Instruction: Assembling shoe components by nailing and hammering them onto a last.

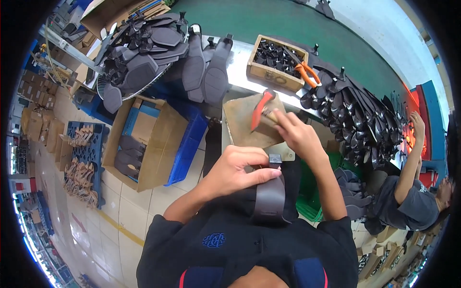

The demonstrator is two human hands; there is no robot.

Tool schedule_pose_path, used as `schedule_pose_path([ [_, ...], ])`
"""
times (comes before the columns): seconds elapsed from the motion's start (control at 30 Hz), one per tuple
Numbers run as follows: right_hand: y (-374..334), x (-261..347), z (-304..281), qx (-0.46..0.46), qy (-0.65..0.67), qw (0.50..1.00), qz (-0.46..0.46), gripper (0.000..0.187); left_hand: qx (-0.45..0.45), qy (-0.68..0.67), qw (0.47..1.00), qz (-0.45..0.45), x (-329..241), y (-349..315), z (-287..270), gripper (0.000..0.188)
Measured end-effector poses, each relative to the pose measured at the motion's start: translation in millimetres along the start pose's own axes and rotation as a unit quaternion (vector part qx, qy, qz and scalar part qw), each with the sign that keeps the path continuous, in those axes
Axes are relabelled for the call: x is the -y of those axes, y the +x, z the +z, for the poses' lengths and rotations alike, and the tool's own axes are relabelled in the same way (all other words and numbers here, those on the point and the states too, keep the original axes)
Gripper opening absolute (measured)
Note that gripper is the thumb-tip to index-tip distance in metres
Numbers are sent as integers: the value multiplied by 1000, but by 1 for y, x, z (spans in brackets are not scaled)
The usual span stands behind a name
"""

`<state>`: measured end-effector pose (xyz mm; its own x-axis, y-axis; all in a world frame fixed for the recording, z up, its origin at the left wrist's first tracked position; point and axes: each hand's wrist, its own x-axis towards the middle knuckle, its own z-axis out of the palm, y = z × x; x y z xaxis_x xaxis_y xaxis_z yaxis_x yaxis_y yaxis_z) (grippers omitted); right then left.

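Observation:
My left hand (pixel 240 168) is closed around the heel end of a dark brown shoe sole (pixel 270 197), close to my chest. The small black heel tip (pixel 275 159) faces up between thumb and fingers. A hammer (pixel 262 111) with a red head is in my right hand (pixel 298 137), its fingers wrapped round the light wooden handle. The hammer head hovers over a worn tan board (pixel 240 126), beyond the heel. Past the board stands a wooden box (pixel 271 74) of small black pieces, with orange-handled pliers (pixel 307 72) lying across its right edge.
Heeled soles (pixel 353 113) are piled at the right; more fill a wire basket (pixel 165 72) at the left. Several loose soles (pixel 206 72) lie between. A cardboard box (pixel 156 153) sits by a blue crate (pixel 187 144). At far right a person (pixel 408 197) reaches toward a glowing machine.

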<state>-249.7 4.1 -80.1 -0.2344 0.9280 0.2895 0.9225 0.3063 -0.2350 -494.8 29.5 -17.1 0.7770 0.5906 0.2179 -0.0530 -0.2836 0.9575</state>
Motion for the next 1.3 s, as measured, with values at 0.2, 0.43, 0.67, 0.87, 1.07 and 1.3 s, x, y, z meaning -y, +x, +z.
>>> schedule_pose_path([
  [0.2, 4, 23, -15, -34, 68, 995, -67, 40, 47, -162, 979, -112, -10, -7, 11, 28],
  [0.43, -25, 75, -32, 44, 755, 652, 50, 59, 166, -397, 879, -205, -8, -6, 27, 36],
  [0.67, -29, 81, -39, 54, 832, 552, 13, 50, 244, -369, 882, -162, -11, -14, 35, 37],
  [0.87, -27, 81, -40, 33, 824, 559, -86, 42, 283, -325, 882, -189, -18, -18, 37, 43],
  [1.07, -32, 78, -58, 27, 769, 629, -111, 42, 229, -214, 947, -62, -19, -21, 39, 40],
  [1.3, -39, 87, -88, -10, 572, 820, -35, 27, 248, -128, 960, -38, -26, -16, 36, 29],
])
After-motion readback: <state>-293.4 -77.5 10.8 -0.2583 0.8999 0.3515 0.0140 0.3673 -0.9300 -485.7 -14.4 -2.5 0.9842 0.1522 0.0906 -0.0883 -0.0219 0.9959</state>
